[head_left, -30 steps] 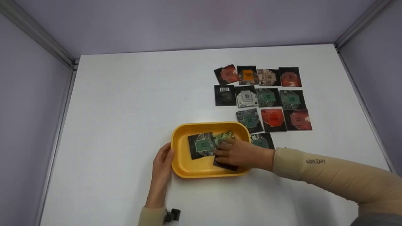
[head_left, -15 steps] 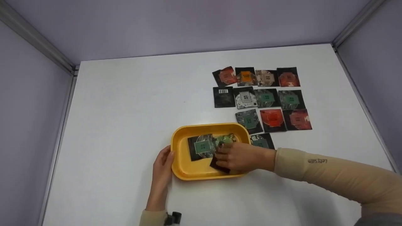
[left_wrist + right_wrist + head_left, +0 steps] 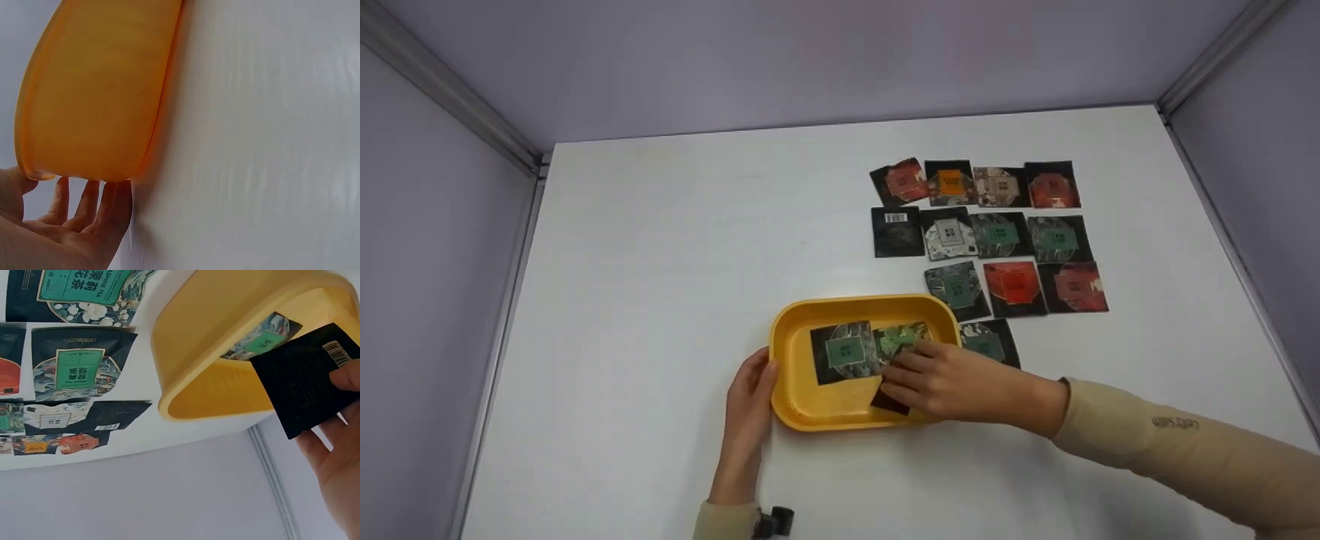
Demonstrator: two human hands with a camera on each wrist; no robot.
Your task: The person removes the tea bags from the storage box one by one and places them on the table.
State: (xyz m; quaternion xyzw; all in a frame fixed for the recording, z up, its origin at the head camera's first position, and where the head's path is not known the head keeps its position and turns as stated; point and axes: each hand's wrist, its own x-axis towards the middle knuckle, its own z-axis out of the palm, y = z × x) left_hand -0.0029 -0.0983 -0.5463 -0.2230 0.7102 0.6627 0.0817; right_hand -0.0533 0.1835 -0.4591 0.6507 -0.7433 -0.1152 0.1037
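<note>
My right hand (image 3: 941, 379) pinches a black tea sachet (image 3: 309, 377) between thumb and fingers, its barcode side visible in the right wrist view. The sachet overlaps the right part of the yellow tray (image 3: 825, 416) in the head view. Inside the tray lie a dark sachet with a green label (image 3: 846, 351) and a bright green sachet (image 3: 894, 337), partly covered by the right hand. At the tray's left end, my left hand (image 3: 748, 397) holds it, thumb at the rim and fingertips (image 3: 90, 191) against the outer wall.
Several tea sachets lie in rows on the white table (image 3: 660, 262), right of and behind the tray; a red sachet (image 3: 1014, 289) is among them. A Jasmine tea sachet (image 3: 84, 295) lies close to the tray's right end. Pale walls surround the table's back and sides.
The right hand shifts left with the black sachet, then back slightly right, uncovering more of the bright green sachet. The right forearm swings rightward. The left hand stays on the tray.
</note>
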